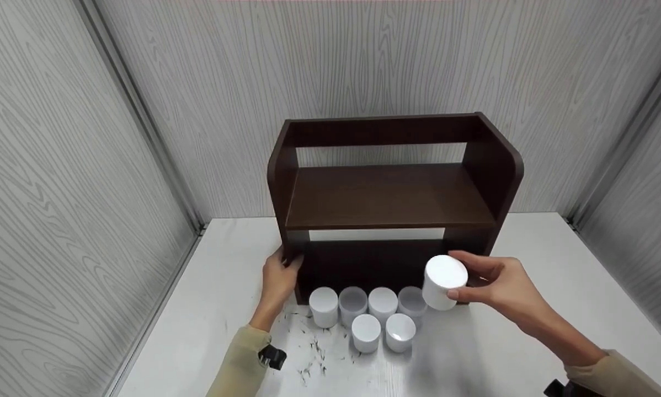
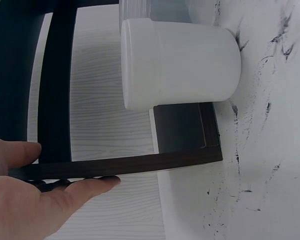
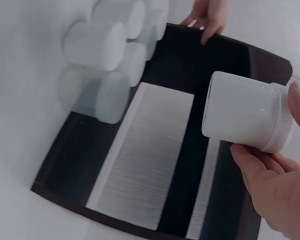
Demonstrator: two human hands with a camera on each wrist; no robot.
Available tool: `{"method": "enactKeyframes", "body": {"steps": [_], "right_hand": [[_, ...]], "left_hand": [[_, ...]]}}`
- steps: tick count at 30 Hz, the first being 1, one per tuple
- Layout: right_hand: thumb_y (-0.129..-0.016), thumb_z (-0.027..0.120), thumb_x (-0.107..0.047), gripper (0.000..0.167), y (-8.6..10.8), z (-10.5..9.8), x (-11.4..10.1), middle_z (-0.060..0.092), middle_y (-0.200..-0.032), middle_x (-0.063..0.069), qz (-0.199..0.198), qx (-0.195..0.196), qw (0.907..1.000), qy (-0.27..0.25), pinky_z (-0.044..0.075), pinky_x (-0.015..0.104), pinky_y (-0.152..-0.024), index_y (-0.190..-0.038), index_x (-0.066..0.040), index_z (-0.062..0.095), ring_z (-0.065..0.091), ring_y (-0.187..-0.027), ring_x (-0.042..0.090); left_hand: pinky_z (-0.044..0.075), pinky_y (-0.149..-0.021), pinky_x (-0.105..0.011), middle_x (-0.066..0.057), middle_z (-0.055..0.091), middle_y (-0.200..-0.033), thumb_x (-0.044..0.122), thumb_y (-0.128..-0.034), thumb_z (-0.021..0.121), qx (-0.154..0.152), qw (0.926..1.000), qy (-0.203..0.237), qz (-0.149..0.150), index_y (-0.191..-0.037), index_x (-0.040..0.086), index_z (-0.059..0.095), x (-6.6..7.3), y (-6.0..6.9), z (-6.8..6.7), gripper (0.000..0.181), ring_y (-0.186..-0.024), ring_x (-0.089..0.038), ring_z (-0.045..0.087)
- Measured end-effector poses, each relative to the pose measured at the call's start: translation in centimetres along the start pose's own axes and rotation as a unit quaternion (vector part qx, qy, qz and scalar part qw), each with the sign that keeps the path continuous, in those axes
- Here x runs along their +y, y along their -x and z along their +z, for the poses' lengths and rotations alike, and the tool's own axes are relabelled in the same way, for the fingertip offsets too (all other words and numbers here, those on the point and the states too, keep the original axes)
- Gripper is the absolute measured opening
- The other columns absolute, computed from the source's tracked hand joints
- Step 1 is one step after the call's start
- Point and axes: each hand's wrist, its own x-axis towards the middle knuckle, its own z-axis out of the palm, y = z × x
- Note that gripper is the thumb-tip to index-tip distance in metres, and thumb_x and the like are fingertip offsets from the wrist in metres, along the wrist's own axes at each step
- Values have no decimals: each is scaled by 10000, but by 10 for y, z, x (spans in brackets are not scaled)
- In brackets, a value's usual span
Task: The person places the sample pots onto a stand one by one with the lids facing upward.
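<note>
A dark brown two-tier wooden shelf [image 1: 391,198] stands on the white table. My left hand [image 1: 277,284] grips the lower part of its left side panel, thumb on the inner face and fingers outside in the left wrist view. My right hand [image 1: 510,289] holds a white lidded jar [image 1: 444,284] in the air by its lid end, in front of the shelf's lower right. Below it on the table stand several similar jars. In the row nearer the shelf, white jars [image 1: 324,306] alternate with translucent ones [image 1: 353,304]; two white jars [image 1: 366,333] stand nearer me.
Dark scuff marks [image 1: 311,353] spot the white tabletop [image 1: 198,309] left of the jars. Grey wood-grain panels [image 1: 374,60] enclose the table at the back and both sides. The shelf's right side panel [image 1: 501,160] rises close to my right hand.
</note>
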Motion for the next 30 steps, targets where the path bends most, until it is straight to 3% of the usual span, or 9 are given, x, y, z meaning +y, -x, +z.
{"method": "enactKeyframes", "body": {"steps": [8,18,30], "right_hand": [[-788,907,10,723,-12,3,-42,710,-1282,198,-107,-56,9999,23,593,278,-880,-1432,87,588,735,-1072,156],[-775,927,-18,731,-38,8,-84,744,-1237,133,-309,66,9994,166,589,276,-891,-1428,61,607,747,-1044,168],[-767,927,0,728,-79,22,-106,737,-1248,160,-492,-32,9987,-111,593,338,-914,-1422,52,614,741,-1088,207]], "left_hand": [[491,-1079,-510,-300,556,-1462,123,-1060,606,-169,9998,70,40,-1514,-79,485,-3,1,1,511,-1344,-429,555],[481,-1093,-495,-290,552,-1475,111,-1059,594,-95,9999,3,-130,-1521,-84,474,-3,2,-1,516,-1361,-418,544],[481,-1090,-510,-288,591,-1429,108,-1037,618,-69,9998,-32,-156,-1464,-85,542,1,0,-1,475,-1339,-406,564]]}}
